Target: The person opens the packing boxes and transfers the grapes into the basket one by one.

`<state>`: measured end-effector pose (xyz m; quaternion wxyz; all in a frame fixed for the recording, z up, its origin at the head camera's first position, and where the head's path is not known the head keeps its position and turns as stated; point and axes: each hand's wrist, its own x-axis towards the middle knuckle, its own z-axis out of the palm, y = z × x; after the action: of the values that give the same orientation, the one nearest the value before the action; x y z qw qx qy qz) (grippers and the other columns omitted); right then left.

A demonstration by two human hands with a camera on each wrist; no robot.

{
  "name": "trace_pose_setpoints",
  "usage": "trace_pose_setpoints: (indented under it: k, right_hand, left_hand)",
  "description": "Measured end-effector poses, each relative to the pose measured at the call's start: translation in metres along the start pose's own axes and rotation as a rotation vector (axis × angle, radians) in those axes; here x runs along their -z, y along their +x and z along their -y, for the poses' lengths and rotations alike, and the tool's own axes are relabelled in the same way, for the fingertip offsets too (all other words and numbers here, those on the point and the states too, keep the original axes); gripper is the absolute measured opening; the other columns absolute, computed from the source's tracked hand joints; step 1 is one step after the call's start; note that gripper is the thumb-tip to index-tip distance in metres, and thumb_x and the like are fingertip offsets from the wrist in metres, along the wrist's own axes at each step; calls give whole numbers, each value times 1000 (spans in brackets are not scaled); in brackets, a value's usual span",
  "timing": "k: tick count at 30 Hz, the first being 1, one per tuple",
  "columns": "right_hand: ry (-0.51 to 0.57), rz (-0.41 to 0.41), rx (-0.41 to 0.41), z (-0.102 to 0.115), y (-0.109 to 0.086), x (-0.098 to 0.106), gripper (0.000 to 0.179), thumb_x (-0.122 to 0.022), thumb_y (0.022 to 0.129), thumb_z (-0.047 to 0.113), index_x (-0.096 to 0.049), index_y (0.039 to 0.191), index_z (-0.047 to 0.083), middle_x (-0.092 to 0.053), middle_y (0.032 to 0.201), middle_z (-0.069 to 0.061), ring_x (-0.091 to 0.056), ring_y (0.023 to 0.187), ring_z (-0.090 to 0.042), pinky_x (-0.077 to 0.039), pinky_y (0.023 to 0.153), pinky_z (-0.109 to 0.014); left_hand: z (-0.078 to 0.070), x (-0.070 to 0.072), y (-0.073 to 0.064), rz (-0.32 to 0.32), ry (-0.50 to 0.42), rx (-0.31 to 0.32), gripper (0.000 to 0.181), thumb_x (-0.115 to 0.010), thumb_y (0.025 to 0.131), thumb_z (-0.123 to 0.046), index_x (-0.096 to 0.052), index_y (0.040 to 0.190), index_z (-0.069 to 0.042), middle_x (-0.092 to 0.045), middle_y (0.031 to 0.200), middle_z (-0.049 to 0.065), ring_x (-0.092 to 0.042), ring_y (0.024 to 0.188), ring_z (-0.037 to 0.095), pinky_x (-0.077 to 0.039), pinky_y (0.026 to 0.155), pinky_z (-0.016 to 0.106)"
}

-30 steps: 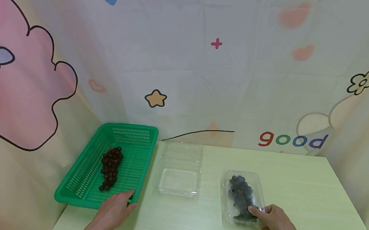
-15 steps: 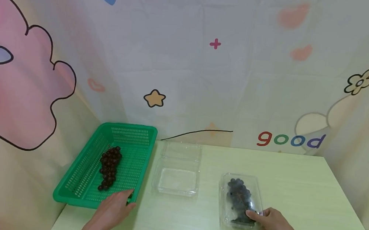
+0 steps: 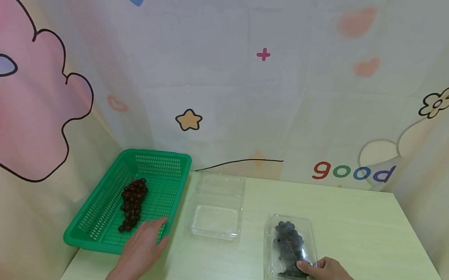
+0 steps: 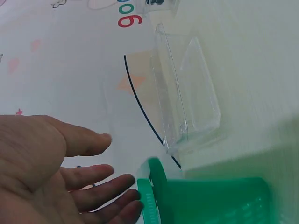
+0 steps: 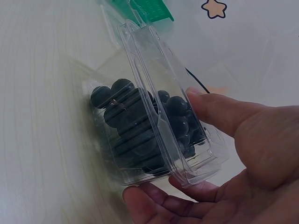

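My right hand [image 3: 330, 278] grips the right side of a shut clear plastic clamshell box [image 3: 272, 253], thumb on the lid and fingers below. Inside the box lies a bunch of dark blue-black grapes [image 5: 135, 123], its stem partly showing in the right wrist view. My left hand [image 3: 143, 247] hovers at the near right corner of a green plastic basket [image 3: 180, 194], fingers relaxed and thumb spread apart, holding nothing. A bunch of dark red-brown grapes [image 3: 134, 203] lies in that basket, left of its middle.
Between the basket and the boxed grapes stands a second clear clamshell box [image 3: 216, 220], lid raised toward the back. A pale wooden table [image 3: 361, 234] carries everything. Behind it hangs a printed curtain [image 3: 229, 86].
My right hand has drawn the grape-filled box slightly toward the table's near side. My left hand has come off the basket's near right rim, its thumb and fingers spreading wider.
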<state>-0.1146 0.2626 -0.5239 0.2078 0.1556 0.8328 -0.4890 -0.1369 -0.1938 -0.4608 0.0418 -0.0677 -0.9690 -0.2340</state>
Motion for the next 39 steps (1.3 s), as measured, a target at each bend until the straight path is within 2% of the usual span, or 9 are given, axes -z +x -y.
trace_pose_setpoints:
  k: [2,4,7,13,18,24,28,34,39]
  right_hand:
    - [-2,-1,-1,0,0,0,53,-78,91,49,-48,79,6,-48,82,-6,-55,69,-21,-59,72,-40]
    - [-3,-2,-3,0,-1,0,53,-78,91,49,-48,79,6,-49,82,-6,-55,69,-21,-59,72,-40]
    - [-6,0,-2,0,-2,-1,53,-78,91,49,-49,79,6,-49,82,-6,-55,69,-21,-59,72,-40]
    - [-9,9,11,0,-5,-2,51,-77,92,47,-50,78,7,-49,80,-5,-53,68,-20,-59,73,-40]
    - [-13,10,13,-1,-6,-3,51,-77,92,47,-48,77,7,-48,80,-5,-54,68,-20,-59,73,-40]
    - [-19,9,13,-1,-8,-5,53,-78,91,46,-45,78,7,-46,79,-5,-51,67,-20,-59,72,-39]
    - [-23,-2,12,-2,-11,-6,53,-79,91,46,-46,77,7,-47,78,-5,-52,67,-20,-59,71,-38]
    - [-25,-13,6,-3,-14,-9,53,-80,90,45,-46,79,6,-48,81,-6,-54,69,-21,-58,71,-37]
    - [-16,-20,10,-4,-16,-10,53,-82,88,45,-46,78,7,-48,79,-5,-53,68,-20,-57,69,-37]
  left_hand:
    - [-6,-4,0,-72,-8,-53,43,-77,92,-10,-65,131,1,-68,126,22,-62,117,42,-55,89,57]
    - [-13,-8,0,-110,-19,-90,41,-78,91,-10,-67,128,2,-69,122,21,-63,114,41,-56,87,56]
    - [-23,-15,0,-108,-47,-101,37,-78,92,-10,-68,126,0,-70,121,17,-64,112,38,-57,87,53]
    - [-39,-30,1,-57,-124,-99,35,-76,94,-11,-68,127,-4,-71,121,9,-65,112,32,-56,88,49]
    - [-52,-48,-1,20,-261,-117,31,-73,96,-11,-68,126,-5,-71,117,5,-66,103,25,-56,80,40]
    - [-65,-75,-4,130,-435,-137,27,-70,97,-8,-68,123,-2,-72,113,8,-67,97,22,-55,79,33]
    - [-73,-91,-7,210,-481,-113,27,-69,97,-10,-68,122,-1,-73,110,9,-67,93,19,-54,77,32]
    - [-84,-110,-9,334,-550,-38,29,-70,99,-14,-67,124,-1,-72,107,5,-68,93,21,-56,77,36]
    - [-92,-120,-5,389,-575,-42,29,-69,100,-19,-67,123,-1,-71,103,0,-70,92,22,-57,78,37]
